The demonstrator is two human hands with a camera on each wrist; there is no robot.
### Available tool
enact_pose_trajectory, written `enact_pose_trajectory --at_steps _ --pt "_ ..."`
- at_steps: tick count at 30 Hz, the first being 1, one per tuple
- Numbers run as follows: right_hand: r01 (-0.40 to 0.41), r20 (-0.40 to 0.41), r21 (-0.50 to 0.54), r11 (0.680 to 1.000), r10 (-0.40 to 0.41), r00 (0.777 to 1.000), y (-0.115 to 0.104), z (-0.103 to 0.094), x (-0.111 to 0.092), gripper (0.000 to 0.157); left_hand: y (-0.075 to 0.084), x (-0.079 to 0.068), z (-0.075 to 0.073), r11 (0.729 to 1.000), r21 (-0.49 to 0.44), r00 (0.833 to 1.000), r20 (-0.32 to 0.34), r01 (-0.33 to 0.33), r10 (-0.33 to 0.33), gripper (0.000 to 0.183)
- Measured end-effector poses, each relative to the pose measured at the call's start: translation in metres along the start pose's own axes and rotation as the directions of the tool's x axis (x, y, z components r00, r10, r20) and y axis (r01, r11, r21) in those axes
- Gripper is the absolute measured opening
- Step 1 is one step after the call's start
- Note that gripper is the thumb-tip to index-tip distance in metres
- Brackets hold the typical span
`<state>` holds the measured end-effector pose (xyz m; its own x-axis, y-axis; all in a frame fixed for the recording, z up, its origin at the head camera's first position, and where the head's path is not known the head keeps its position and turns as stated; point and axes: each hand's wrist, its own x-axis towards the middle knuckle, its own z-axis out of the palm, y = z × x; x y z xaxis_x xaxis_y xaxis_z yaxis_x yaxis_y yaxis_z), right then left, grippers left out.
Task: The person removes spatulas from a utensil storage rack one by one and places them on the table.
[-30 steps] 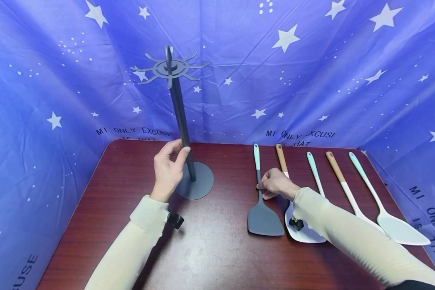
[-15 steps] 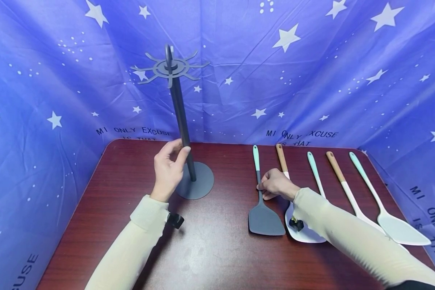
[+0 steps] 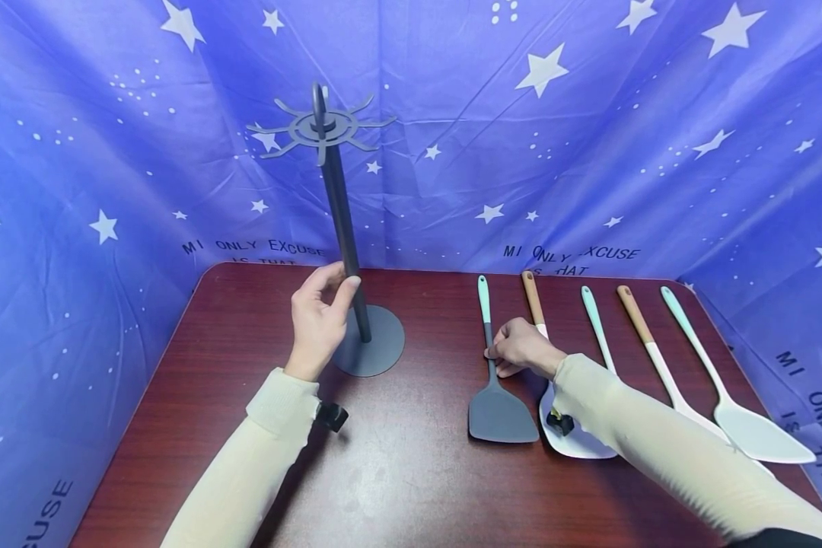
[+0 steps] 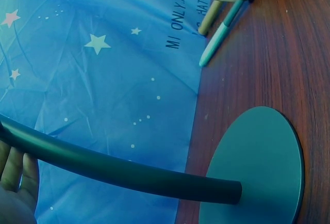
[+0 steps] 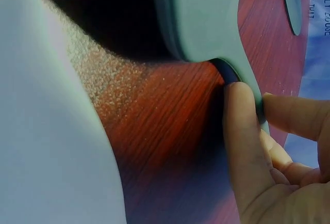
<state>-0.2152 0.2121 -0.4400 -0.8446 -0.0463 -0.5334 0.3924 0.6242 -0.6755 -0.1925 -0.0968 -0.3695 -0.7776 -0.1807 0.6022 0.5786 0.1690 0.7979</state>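
Note:
On the left of the table stands a dark grey utensil stand point(image 3: 342, 221), upright, with a round base and a ring of hooks on top. My left hand point(image 3: 320, 320) holds its pole low down, thumb on the near side. My right hand point(image 3: 526, 346) pinches the shaft of a grey spatula point(image 3: 501, 415) with a mint handle. In the right wrist view, thumb and forefinger meet at the neck of the spatula point(image 5: 209, 17). Right beside it lies a white turner point(image 3: 575, 441) with a wooden handle, partly covered by my right hand and forearm.
Further right lie a mint-handled utensil point(image 3: 596, 323) whose head my sleeve hides, a wooden-handled white utensil point(image 3: 661, 373) and a mint-handled white spatula point(image 3: 756, 432). A blue star-printed curtain point(image 3: 438, 198) hangs behind and beside the brown table point(image 3: 397, 472).
The mint end of the grey spatula has shifted slightly toward me and to the left. Both hands keep nearly the same places, and the stand has not moved.

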Motion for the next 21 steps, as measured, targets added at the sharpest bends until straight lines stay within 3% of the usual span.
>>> enact_pose_trajectory --at_steps 21 --pt "0.008 0.004 0.022 1.0 -0.008 1.0 -0.0029 -0.0065 -0.0038 0.011 0.0008 0.0 -0.0002 1.0 -0.003 1.0 -0.001 0.007 -0.007 0.016"
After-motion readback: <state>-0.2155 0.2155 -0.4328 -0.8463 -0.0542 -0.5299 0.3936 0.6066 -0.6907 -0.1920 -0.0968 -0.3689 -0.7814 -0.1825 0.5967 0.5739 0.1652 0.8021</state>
